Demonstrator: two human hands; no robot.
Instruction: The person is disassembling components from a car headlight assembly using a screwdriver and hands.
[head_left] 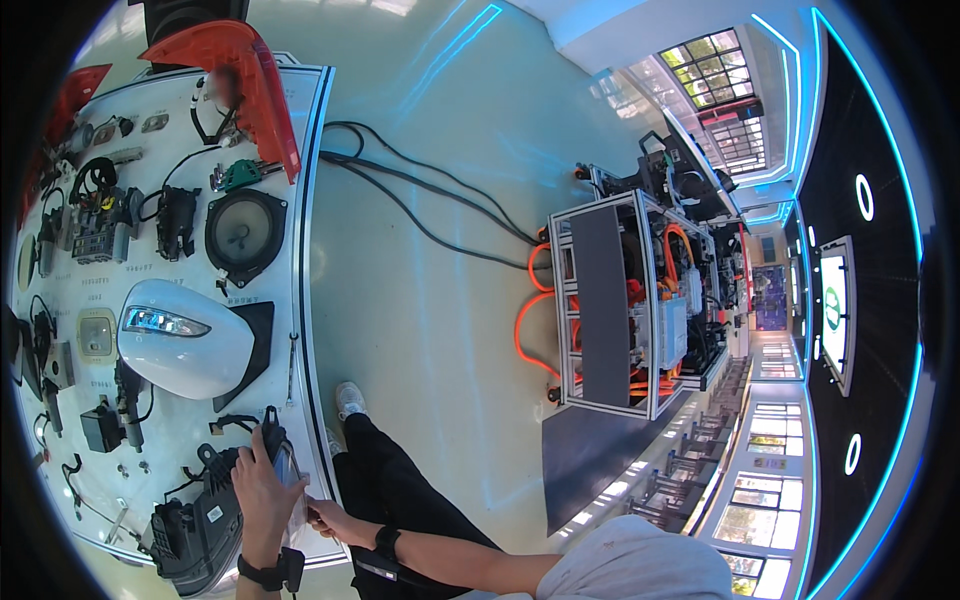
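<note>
At the table's near edge lies a headlight (205, 520) with a black housing and what looks like a clear lens, partly covered by my hands. My left hand (262, 492) rests on it with fingers stretched out and thumb apart. Beside its lens edge, my right hand (335, 521) is closed, the fingertips pinched together near my left thumb. Whatever those fingers hold is too small or hidden to name. Just beyond my left hand is a white wing mirror (190, 340) on a black base. A slim wrench (291, 368) lies along the table's right edge.
The white table (285, 225) also bears a round speaker (243, 238), a red tail light (225, 60), a green-held hex key set (240, 176) and several wired parts. Black cables (430, 185) cross the floor to a wheeled metal frame (600, 310) with orange cables.
</note>
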